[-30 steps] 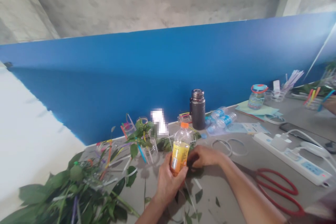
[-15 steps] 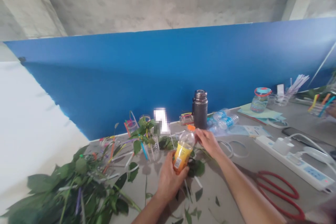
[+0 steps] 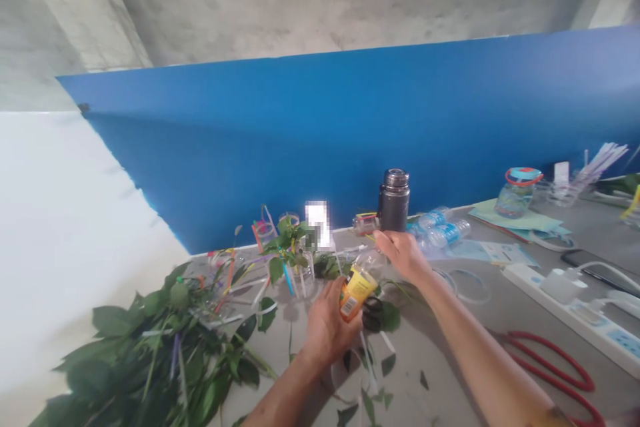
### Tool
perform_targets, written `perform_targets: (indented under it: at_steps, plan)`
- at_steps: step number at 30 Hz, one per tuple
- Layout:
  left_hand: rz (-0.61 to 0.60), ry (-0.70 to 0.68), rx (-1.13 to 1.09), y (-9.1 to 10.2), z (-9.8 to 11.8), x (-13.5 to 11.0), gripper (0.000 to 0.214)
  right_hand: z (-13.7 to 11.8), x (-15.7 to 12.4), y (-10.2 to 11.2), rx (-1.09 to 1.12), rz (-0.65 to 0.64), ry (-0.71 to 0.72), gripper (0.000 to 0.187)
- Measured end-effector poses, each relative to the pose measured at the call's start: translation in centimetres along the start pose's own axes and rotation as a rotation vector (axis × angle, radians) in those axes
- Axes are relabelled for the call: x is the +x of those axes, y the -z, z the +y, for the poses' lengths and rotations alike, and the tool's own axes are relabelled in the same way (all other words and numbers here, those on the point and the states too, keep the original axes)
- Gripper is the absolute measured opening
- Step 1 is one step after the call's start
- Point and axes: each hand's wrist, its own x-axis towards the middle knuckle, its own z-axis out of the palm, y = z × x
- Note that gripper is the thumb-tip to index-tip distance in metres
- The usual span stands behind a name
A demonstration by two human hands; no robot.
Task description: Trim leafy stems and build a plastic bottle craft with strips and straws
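Note:
My left hand [image 3: 329,332] grips the lower part of a clear plastic bottle [image 3: 358,292] with a yellow label, which tilts up and to the right over the grey table [image 3: 415,373]. My right hand [image 3: 403,256] closes on the bottle's top end. Its fingers hide the cap. Below the bottle lie cut green leaves [image 3: 383,315]. To the left of my hands, a large bunch of leafy stems [image 3: 170,340] lies mixed with coloured plastic strips.
Beyond my hands stand a glass jar [image 3: 301,278] holding a leafy sprig and a dark steel flask [image 3: 395,201] before a blue wall [image 3: 300,147]. Crushed water bottles [image 3: 443,233] lie nearby. Red-handled scissors [image 3: 555,363] and a white power strip [image 3: 570,300] lie to the right.
My right hand has moved up onto the bottle's top and covers the orange cap. The bottle leans further right. The whole view has shifted slightly, with the table objects sitting further right.

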Motion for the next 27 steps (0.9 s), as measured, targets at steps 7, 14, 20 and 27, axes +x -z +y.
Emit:
perform_targets:
  at_steps: [7,14,20,27]
  plan:
    - [-0.194,0.1,-0.238,1.0,1.0,0.3,0.049,1.0,-0.2,0.5,0.016,-0.041,-0.027,0.053]
    - [0.03,0.029,0.092,-0.1,1.0,0.0,0.055,-0.7,0.6,1.5,-0.136,-0.08,-0.073,0.053]
    - [0.123,-0.084,0.307,0.2,0.3,-0.1,0.051,-2.1,1.4,2.2,-0.369,-0.179,-0.225,0.066]
    - [-0.184,0.153,-0.339,1.2,1.5,0.3,0.042,0.3,0.8,1.5,-0.108,-0.149,-0.131,0.057]
